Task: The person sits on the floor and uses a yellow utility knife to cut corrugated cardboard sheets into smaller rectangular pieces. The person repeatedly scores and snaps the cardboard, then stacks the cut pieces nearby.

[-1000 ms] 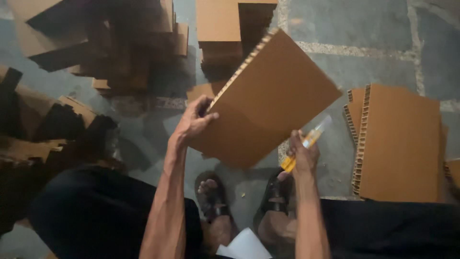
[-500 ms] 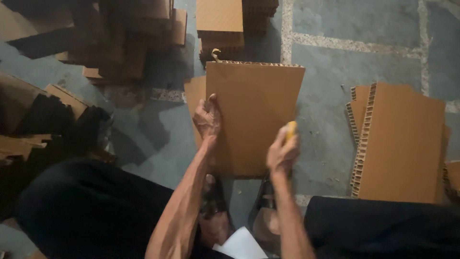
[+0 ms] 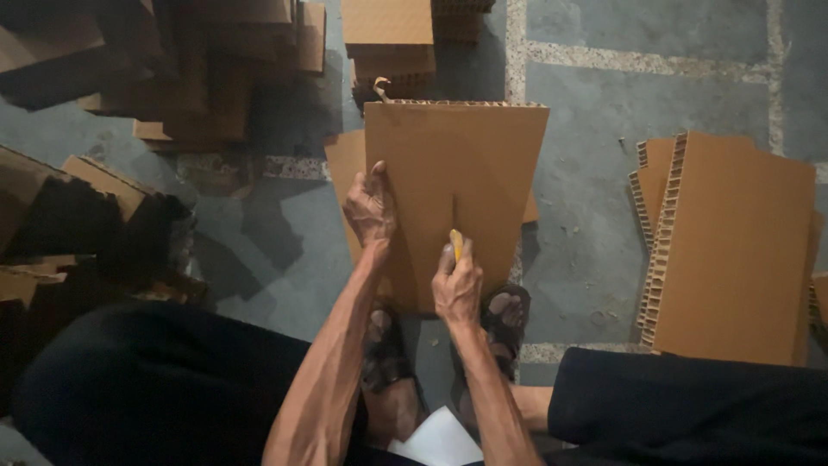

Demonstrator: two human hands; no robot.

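Observation:
A thick brown honeycomb cardboard panel (image 3: 470,164) stands in front of me over my sandalled feet, its far edge up. My left hand (image 3: 371,207) grips the panel's left edge, thumb on the face. My right hand (image 3: 457,285) holds a yellow utility knife (image 3: 456,243) with its tip pressed against the middle of the panel, where a short dark slit runs upward from the blade.
A stack of similar panels (image 3: 733,242) lies on the grey floor at the right. Cut cardboard blocks (image 3: 388,34) are piled ahead, and scrap pieces (image 3: 103,190) lie heaped at the left. A white sheet (image 3: 440,440) sits between my knees.
The panel swung from a tilted diamond position to square and upright. My right hand brought the yellow knife from the panel's right side onto its middle face.

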